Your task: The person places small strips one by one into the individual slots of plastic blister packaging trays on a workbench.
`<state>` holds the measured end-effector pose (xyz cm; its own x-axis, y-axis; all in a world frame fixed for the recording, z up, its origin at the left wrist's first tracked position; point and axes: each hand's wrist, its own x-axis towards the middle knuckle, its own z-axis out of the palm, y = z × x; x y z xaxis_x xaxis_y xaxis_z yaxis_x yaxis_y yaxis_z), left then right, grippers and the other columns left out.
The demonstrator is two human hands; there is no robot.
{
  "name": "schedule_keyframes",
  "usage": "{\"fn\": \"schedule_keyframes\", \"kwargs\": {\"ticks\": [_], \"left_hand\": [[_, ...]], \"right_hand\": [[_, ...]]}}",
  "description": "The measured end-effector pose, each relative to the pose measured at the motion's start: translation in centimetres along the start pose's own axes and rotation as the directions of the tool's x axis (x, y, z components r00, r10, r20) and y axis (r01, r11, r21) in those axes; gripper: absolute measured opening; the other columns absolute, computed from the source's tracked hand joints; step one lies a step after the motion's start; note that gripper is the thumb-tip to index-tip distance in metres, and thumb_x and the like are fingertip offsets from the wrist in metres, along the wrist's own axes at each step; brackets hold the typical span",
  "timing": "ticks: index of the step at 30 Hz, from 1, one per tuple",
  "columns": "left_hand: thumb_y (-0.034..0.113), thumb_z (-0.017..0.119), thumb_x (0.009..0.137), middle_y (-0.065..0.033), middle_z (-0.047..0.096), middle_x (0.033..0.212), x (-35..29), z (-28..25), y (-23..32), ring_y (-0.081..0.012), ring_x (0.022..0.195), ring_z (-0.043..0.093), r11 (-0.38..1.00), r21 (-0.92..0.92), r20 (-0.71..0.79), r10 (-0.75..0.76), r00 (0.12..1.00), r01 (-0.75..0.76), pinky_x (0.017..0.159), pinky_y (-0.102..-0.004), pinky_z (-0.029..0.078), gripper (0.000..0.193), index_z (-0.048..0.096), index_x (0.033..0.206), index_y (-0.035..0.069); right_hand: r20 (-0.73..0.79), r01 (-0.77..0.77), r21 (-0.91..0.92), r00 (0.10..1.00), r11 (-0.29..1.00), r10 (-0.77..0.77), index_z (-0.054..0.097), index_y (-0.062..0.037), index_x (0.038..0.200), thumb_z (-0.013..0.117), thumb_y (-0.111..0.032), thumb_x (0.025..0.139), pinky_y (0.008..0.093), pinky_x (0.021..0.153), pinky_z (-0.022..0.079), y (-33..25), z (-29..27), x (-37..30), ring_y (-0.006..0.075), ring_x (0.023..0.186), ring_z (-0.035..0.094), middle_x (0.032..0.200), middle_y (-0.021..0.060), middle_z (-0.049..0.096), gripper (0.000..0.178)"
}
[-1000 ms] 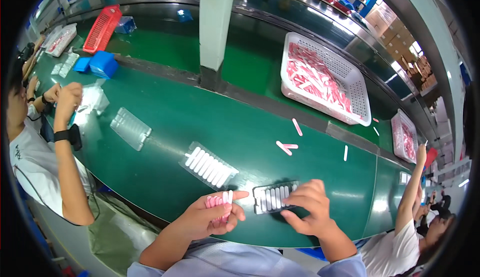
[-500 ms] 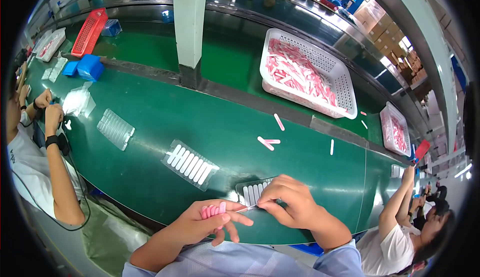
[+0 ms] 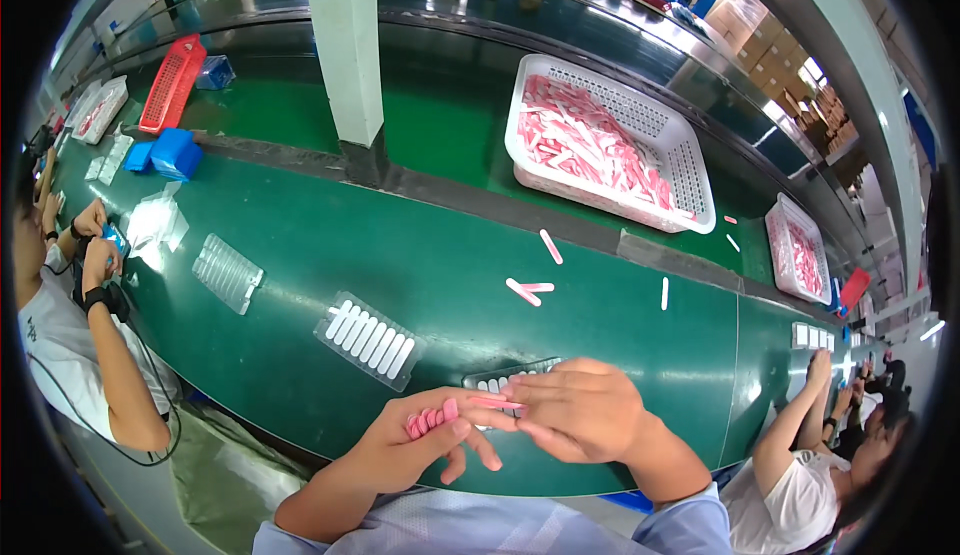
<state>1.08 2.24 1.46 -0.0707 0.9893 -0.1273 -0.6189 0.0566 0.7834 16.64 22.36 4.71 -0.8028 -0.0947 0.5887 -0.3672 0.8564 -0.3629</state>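
Note:
My left hand is closed around several short pink strips that look like mini nail files. One more pink nail file lies along the left fingers, its far end at the fingertips of my right hand. The right fingers bend together over that end, partly hiding it. Just beyond both hands sits a clear plastic tray with white strips in it, mostly covered by the right hand. Left of it, another clear tray holds a row of white strips.
An unfilled clear tray lies further left. Loose nail files are scattered ahead. A white basket heaped with them stands beyond the dark ledge, right of a pale post. Co-workers sit at both sides; blue boxes stand far left.
My right hand has turned flatter, its fingers now over the nail file's end. That nail file, earlier showing a pale thin edge, now shows its pink face. The view has shifted slightly.

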Motion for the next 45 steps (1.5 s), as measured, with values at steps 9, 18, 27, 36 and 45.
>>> {"fn": "schedule_keyframes", "kwargs": {"ticks": [9,18,27,36,45], "left_hand": [[0.005,0.054,0.108,0.0007,0.062,0.086,-0.9,-0.5,-1.0,-0.0036,0.072,0.047,0.928,0.365,-0.157,0.134,0.978,-0.069,0.059,-0.0204,0.036,0.026,0.067,0.129,0.001],[-0.007,0.055,0.100,0.0082,0.048,0.071,-3.5,-3.7,2.0,0.0006,0.062,0.037,0.829,0.559,-0.434,0.284,0.855,0.008,0.055,-0.0203,0.026,0.019,0.073,0.101,-0.001],[-0.004,0.069,0.091,0.0021,0.055,0.062,-3.0,-3.8,3.9,-0.0045,0.053,0.042,0.481,0.860,-0.398,0.429,0.811,0.167,0.051,-0.0228,0.031,0.014,0.078,0.098,0.005],[0.015,0.086,0.080,-0.0063,0.064,0.069,0.1,-0.8,2.2,-0.0196,0.055,0.056,0.146,0.982,-0.162,0.321,0.933,0.120,0.055,-0.0291,0.048,0.034,0.078,0.113,0.014],[0.007,0.093,0.060,-0.0106,0.054,0.071,-1.3,-5.8,8.7,-0.0258,0.064,0.051,-0.016,0.954,-0.291,0.188,0.938,0.299,0.066,-0.0335,0.046,0.082,0.066,0.138,0.013]], "right_hand": [[-0.059,-0.431,-0.045,0.902,0.901,0.429,0.076,-0.0062,0.096,0.085,-0.005,0.080,0.0336,0.064,0.055,0.9,-3.7,0.0,0.0229,0.066,0.071,0.083,0.0075,0.076,0.018],[0.026,-0.249,-0.451,0.956,0.857,0.291,0.072,-0.0123,0.090,0.084,-0.010,0.079,0.0346,0.065,0.039,0.4,-1.0,-5.8,0.0179,0.071,0.055,0.083,-0.0018,0.062,0.016],[0.221,-0.353,-0.195,0.893,0.915,0.391,0.075,-0.0137,0.119,0.083,-0.038,0.082,0.0350,0.070,0.038,0.7,-0.1,-9.8,0.0190,0.078,0.052,0.092,-0.0002,0.056,0.044],[0.266,-0.330,-0.195,0.889,0.924,0.373,0.071,-0.0223,0.131,0.081,-0.042,0.083,0.0471,0.098,0.042,1.3,0.8,-8.9,0.0329,0.137,0.050,0.150,0.0122,0.055,0.053],[0.225,-0.315,-0.086,0.918,0.945,0.327,0.065,-0.0154,0.137,0.079,-0.036,0.084,0.0476,0.099,0.042,1.9,1.1,-8.7,0.0333,0.134,0.053,0.146,0.0105,0.059,0.058]]}}
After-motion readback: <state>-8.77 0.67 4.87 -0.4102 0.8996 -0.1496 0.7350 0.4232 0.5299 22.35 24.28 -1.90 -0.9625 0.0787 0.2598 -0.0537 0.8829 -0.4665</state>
